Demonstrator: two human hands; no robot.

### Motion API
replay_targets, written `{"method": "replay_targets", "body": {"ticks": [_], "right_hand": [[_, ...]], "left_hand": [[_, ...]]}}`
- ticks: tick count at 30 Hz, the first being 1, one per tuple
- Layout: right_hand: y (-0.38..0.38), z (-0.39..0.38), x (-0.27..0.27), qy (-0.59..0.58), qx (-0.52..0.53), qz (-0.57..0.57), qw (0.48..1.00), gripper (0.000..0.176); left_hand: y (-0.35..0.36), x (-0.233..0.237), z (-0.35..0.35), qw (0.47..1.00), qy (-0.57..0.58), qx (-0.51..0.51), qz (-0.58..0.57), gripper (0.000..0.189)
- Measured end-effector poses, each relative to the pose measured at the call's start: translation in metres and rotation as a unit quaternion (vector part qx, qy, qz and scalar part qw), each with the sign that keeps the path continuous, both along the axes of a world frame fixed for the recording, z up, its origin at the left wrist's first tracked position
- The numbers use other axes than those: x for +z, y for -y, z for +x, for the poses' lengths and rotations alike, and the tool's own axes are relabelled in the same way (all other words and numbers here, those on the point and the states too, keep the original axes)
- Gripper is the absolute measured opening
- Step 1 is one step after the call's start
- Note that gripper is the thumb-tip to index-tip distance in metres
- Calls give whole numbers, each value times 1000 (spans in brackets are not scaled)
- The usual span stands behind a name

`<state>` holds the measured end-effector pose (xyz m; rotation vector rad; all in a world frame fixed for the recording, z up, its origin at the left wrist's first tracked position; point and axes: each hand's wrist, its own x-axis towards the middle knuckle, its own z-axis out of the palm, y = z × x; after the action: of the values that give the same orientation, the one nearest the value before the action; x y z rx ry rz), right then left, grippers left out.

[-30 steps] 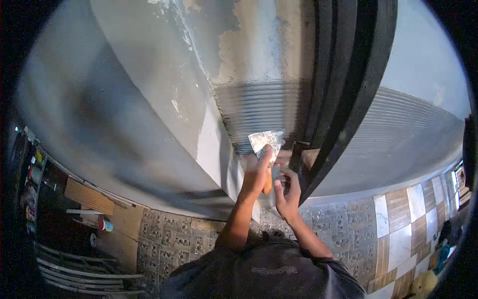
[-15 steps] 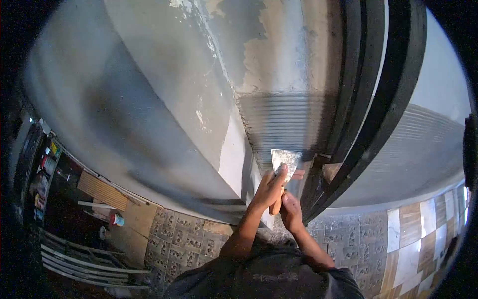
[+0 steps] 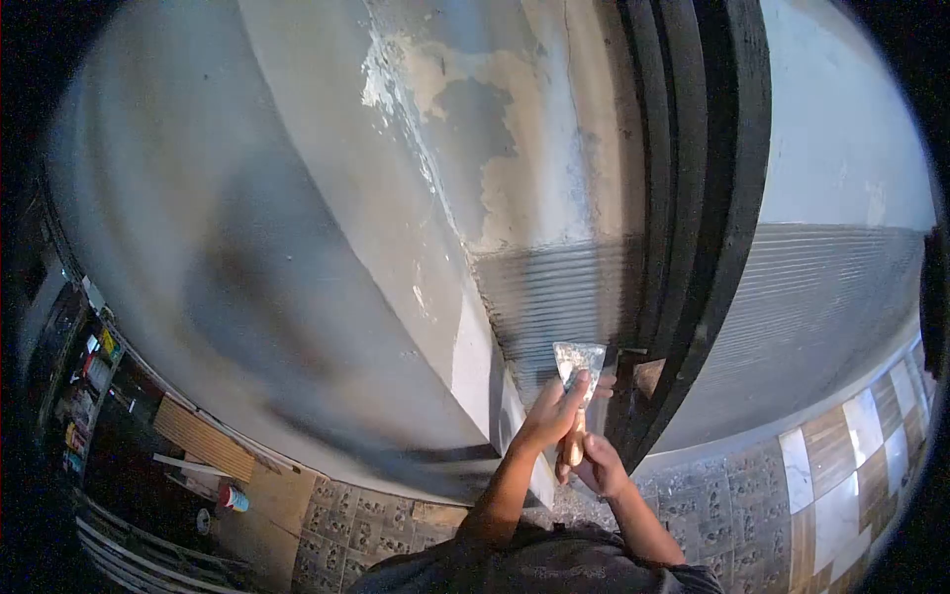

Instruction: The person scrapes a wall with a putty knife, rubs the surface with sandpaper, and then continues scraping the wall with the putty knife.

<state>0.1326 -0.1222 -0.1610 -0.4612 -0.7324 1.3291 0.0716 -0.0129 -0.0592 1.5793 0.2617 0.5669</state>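
A putty knife (image 3: 580, 358) with a whitish, stained blade and a wooden handle is held upright in front of me, blade up. My left hand (image 3: 554, 414) grips it where blade and handle meet, with the thumb lying on the blade and fingertips showing past its right side. Lower down, my right hand (image 3: 602, 467) has its fingers around the end of the handle. Behind the blade is a wall strip with ridged grey mortar (image 3: 559, 297), and bare, patchy plaster (image 3: 505, 188) rises above it.
Dark upright frame bars (image 3: 727, 198) stand right of the strip. Beyond them, another wall has a ridged lower band (image 3: 831, 297). A smooth grey wall (image 3: 297, 297) fills the left. Patterned floor tiles (image 3: 366, 515) lie below; a small bucket (image 3: 234, 497) stands at lower left.
The view has shifted, so the wall and my hands with the putty knife appear lower. My right hand's fingers now wrap further around the handle's end.
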Motion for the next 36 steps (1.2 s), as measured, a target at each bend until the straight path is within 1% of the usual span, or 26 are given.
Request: {"method": "replay_targets", "body": {"ticks": [3,5,6,7,8,9,10,11,13,15,17,18,19,20,22,23,25,27,28,29,30,32,33,34,35,36], "right_hand": [[0,-2,-8,19,34,-8,999,45],[1,4,9,42,64,-19,997,43],[0,9,21,62,92,-27,993,40],[-4,16,31,75,89,-21,993,35],[-10,21,47,25,114,3,993,31],[-15,30,56,8,121,-16,992,29],[-16,34,73,30,114,-19,993,30],[-19,35,84,55,64,-65,994,28],[-24,40,93,-73,112,-30,991,26],[-33,47,93,-82,113,-33,990,30],[-48,56,93,-124,127,-32,984,38],[-53,59,105,-139,126,-38,981,44],[-58,61,119,-115,93,-28,989,48],[-56,53,147,-121,88,7,989,47],[-62,49,167,-104,90,26,990,45],[-65,46,173,-87,94,49,991,43],[-70,41,178,-101,78,39,991,40],[-78,39,179,-46,19,35,998,39],[-83,34,185,-12,-41,12,999,36],[-90,35,191,-10,-39,13,999,36],[-98,36,196,18,-72,-17,997,37],[-101,26,208,93,-148,-55,983,37],[-102,21,206,96,-145,-57,983,37],[-102,15,203,83,-176,-71,978,36],[-103,11,200,70,-207,-83,972,35],[-101,15,198,68,-181,-105,976,34]], "left_hand": [[0,-11,-2,1000,4,11,-15,46],[3,-7,-3,1000,-6,9,1,46],[9,2,-4,999,0,40,-10,43],[15,15,-5,997,5,71,-20,41],[20,32,-6,997,3,79,-14,43],[8,13,8,992,61,48,-105,44],[13,32,6,986,35,83,-138,44],[18,52,5,978,11,119,-171,44],[6,49,13,983,44,95,-154,48],[4,53,20,985,73,73,-137,53],[9,68,24,983,74,132,-102,52],[-4,64,32,981,102,138,-93,52],[-17,61,40,977,131,144,-83,51],[-23,68,43,977,128,144,-86,51],[-34,84,43,976,168,42,-131,53],[-36,88,43,976,168,43,-134,53],[-41,93,42,968,189,25,-162,55],[-48,94,45,968,190,36,-160,54],[-57,96,47,974,169,62,-139,55],[-65,98,47,978,148,88,-117,56],[-65,115,37,974,9,225,8,59],[-42,143,28,971,42,236,0,61],[-37,149,25,967,71,246,-7,62],[-45,139,27,965,72,250,-11,62],[-59,122,32,952,47,296,61,61],[-62,120,32,931,20,338,132,60]]}}
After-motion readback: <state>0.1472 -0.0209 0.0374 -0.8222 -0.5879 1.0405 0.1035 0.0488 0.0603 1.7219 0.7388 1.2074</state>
